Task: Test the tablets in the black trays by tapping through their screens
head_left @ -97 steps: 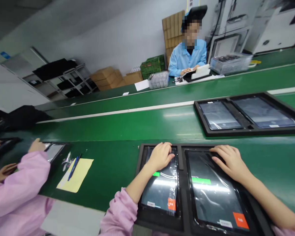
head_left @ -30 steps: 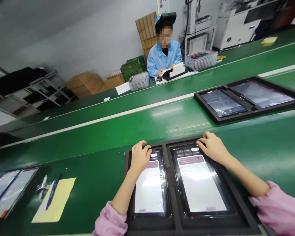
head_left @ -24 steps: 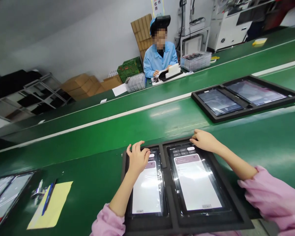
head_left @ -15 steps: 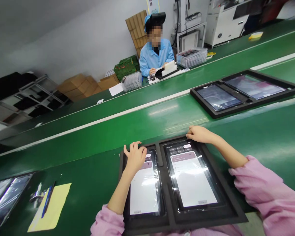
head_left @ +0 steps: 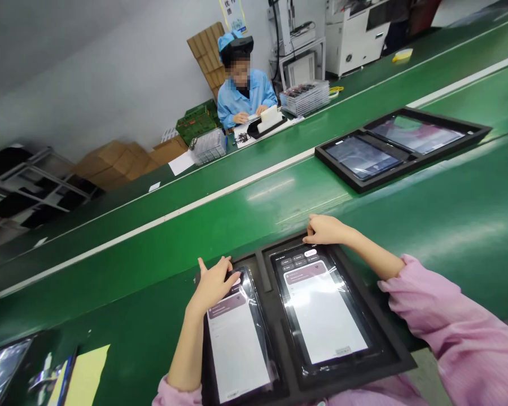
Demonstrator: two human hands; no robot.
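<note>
Left hand (head_left: 211, 283): open, fingertips on left tablet (head_left: 237, 344), lower centre.
Right hand (head_left: 327, 230): open, touching right tablet (head_left: 322, 307) top edge.
Tip: tap lightly, tray (head_left: 389, 349) steady.

Position: head camera sitting above the near desk (head_left: 110, 270).
Facing: looking forward and down, tilting.
Nearness: hovering close over the tray (head_left: 389, 361).
Sharing: single view.

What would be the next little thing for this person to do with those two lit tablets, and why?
Probably tap the controls at the top of each screen. The left hand rests on the top end of the left tablet, and the right hand is at the top edge of the right tablet. Both tablets sit in the black tray, showing lit pages with a row of buttons near the fingers.
</note>
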